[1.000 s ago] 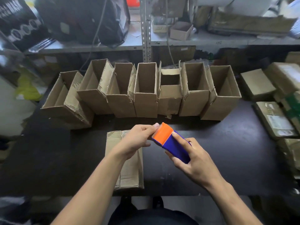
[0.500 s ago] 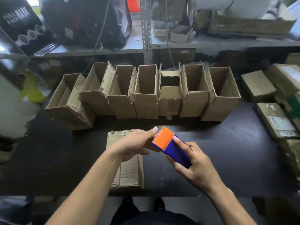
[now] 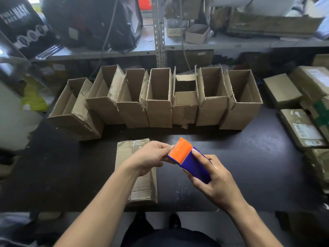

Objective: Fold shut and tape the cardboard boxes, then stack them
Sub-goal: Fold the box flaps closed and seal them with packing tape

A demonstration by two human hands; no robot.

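Seven open cardboard boxes (image 3: 159,97) stand in a row on the dark table (image 3: 249,166). A closed box (image 3: 140,191) lies flat under the left hand (image 3: 151,157), which pinches the orange end of a blue tape dispenser (image 3: 188,162) gripped by the right hand (image 3: 213,182). A black package (image 3: 23,27) reads "MASK".

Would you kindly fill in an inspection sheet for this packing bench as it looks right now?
Surface: dark table, scuffed, mostly bare in front.
Job's things: seven open boxes in a row at the back; one flat box lying in front; tape dispenser, orange and blue.
Clutter: closed parcels along the right edge.
Grips: right hand holds the dispenser; left hand pinches at its orange end.
Cables: cord hanging over the shelf.
Surroundings: metal shelf with bags and cartons.
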